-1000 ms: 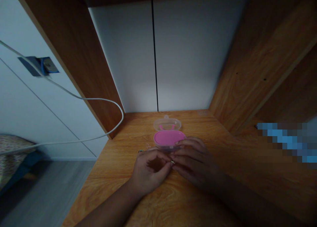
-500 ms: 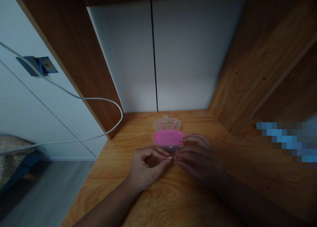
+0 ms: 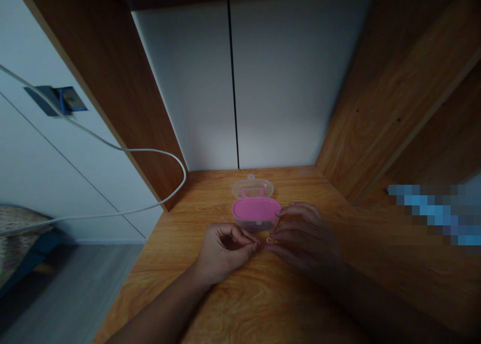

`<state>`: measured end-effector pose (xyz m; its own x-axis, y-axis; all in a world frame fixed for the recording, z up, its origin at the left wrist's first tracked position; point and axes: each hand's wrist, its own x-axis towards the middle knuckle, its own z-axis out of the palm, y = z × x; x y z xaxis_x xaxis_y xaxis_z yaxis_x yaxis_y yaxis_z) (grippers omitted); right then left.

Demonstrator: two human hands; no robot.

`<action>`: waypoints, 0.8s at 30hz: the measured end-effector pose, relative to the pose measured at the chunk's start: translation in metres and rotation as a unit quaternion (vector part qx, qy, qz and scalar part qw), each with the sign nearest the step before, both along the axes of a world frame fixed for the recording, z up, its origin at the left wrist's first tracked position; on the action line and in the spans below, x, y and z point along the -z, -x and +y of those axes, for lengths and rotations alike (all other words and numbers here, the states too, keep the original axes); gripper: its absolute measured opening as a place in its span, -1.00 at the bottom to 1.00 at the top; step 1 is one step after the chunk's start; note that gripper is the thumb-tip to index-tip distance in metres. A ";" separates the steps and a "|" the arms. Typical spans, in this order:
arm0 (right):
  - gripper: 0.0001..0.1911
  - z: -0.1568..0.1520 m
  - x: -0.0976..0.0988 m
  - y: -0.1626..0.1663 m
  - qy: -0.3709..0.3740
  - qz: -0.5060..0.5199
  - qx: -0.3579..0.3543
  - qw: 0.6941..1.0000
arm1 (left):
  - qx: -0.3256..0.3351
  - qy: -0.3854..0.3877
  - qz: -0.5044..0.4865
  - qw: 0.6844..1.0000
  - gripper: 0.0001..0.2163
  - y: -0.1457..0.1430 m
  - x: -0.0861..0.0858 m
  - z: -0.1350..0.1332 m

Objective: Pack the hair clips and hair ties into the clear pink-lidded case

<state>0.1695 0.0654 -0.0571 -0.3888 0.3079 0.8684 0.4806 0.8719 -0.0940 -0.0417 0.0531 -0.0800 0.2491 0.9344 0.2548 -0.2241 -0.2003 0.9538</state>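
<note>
Over the lower-centre desk (image 3: 248,309), the loosely curled right hand (image 3: 306,239) seemingly pinches a loop (image 3: 268,241), calling next for delicate handling, the left hand (image 3: 218,254) closed fingertip-to-thumb, contents unclear.

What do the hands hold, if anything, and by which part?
The right hand seems to pinch a pale loop by its right edge; for the left hand, I cannot tell.

Looks like a home rm: wood-grain desk (image 3: 240,309), patterned fabric (image 3: 18,234) & grey plank flr (image 3: 90,279).
</note>
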 end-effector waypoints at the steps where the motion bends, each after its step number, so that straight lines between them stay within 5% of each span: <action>1: -0.82 0.000 0.000 0.000 0.000 -0.002 0.001 1.000 | -0.006 0.002 0.010 1.000 -0.75 0.000 0.000 0.000; 6: -0.84 0.001 0.000 -0.001 0.000 -0.004 0.008 1.000 | -0.037 -0.121 0.170 0.977 -0.87 0.008 -0.006 0.001; 9: -0.82 0.002 0.001 -0.002 0.001 -0.004 0.010 1.000 | 0.014 -0.248 0.365 0.897 -0.98 0.018 -0.011 0.003; 12: -0.82 0.002 0.002 -0.002 0.001 0.002 0.015 1.000 | 0.042 -0.253 0.467 0.846 -0.87 0.022 -0.012 0.004; 24: -0.81 0.000 0.000 -0.001 0.004 -0.002 0.018 1.000 | 0.039 -0.221 0.491 0.842 -0.90 0.015 -0.013 0.000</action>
